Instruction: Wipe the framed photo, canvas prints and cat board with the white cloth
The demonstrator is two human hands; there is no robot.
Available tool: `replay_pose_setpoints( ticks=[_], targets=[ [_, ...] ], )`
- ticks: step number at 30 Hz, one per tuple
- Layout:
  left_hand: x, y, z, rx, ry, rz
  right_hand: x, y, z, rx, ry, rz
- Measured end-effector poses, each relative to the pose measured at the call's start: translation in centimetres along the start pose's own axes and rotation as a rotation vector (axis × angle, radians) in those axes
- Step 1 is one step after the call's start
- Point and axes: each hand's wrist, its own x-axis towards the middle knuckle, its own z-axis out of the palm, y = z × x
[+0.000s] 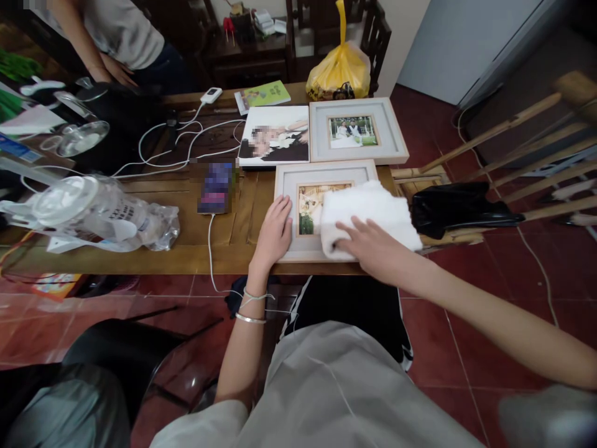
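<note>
A picture frame [285, 177] with a light wood rim and a small photo lies flat at the table's front edge. My left hand [274, 231] rests on its left side, fingers stretched along the rim. A folded white towel [373, 208] covers the right part of this frame, hiding some of the photo. On the towel's near side is my right hand [368, 247], its fingers bent into the cloth and holding it against the frame. Behind lie a second framed photo [358, 132] and a white-edged photo panel [275, 134].
A yellow plastic bag [340, 71] and a green booklet [265, 94] are at the back. Left are a phone [215, 188] on a cable, a plastic-wrapped jug [93, 208] and a kettle [84, 138]. A bamboo chair [494, 134] stands right. Another person [125, 37] is behind the table.
</note>
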Motion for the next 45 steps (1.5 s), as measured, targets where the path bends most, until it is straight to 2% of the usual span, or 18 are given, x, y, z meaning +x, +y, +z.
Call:
replay_pose_setpoints(
  ticks=[3,5,7,9,13,16,18,22,26,30,32,34,37,41,43,45],
  targets=[
    [0.0,0.2,0.0,0.001,-0.016,-0.013,-2.6,-2.3,-1.3,0.105,-0.033,-0.116],
    [0.0,0.2,-0.1,0.011,-0.018,-0.013,-2.6,-2.7,-1.3,0.141,-0.019,-0.136],
    [0.0,0.1,-0.1,0.027,-0.017,-0.003,-1.4,-2.1,-0.5,0.147,0.020,-0.093],
    [-0.1,0.0,-0.2,0.034,-0.018,0.012,0.8,-0.4,0.6,0.137,0.074,-0.005],
    [-0.1,-0.2,-0.5,0.030,-0.047,0.027,6.0,4.8,1.8,0.098,0.165,0.172],
    [-0.1,-0.1,-0.6,0.033,-0.062,0.015,9.1,8.0,1.7,0.057,0.220,0.222],
    [-0.1,0.0,-0.6,0.035,-0.053,0.008,10.1,8.7,1.6,0.027,0.222,0.224],
    [-0.1,0.0,-0.4,0.026,-0.029,0.011,8.7,6.4,1.8,-0.024,0.119,0.158],
    [-0.1,0.0,-0.1,0.029,-0.012,0.013,3.6,1.8,0.7,-0.012,-0.007,0.047],
    [-0.1,0.2,0.0,0.016,-0.005,0.004,-0.6,-1.8,-1.7,0.075,-0.080,-0.157],
    [0.0,0.3,0.0,0.009,-0.011,-0.006,-0.9,-2.8,-2.2,0.109,-0.077,-0.224],
    [0.0,0.2,0.0,0.007,-0.022,-0.010,0.0,-3.1,-1.7,0.122,-0.073,-0.219],
    [-0.1,0.0,0.0,0.017,-0.032,0.002,2.9,-1.6,0.0,0.118,-0.045,-0.111],
    [-0.1,-0.4,0.1,0.015,0.000,0.027,7.5,3.1,1.9,0.067,0.124,0.077],
    [-0.1,-0.5,0.2,0.002,0.017,0.038,9.4,5.2,2.1,0.037,0.201,0.115],
    [0.0,-0.6,0.2,-0.010,0.025,0.042,10.8,6.1,2.1,0.005,0.231,0.117]
  ],
)
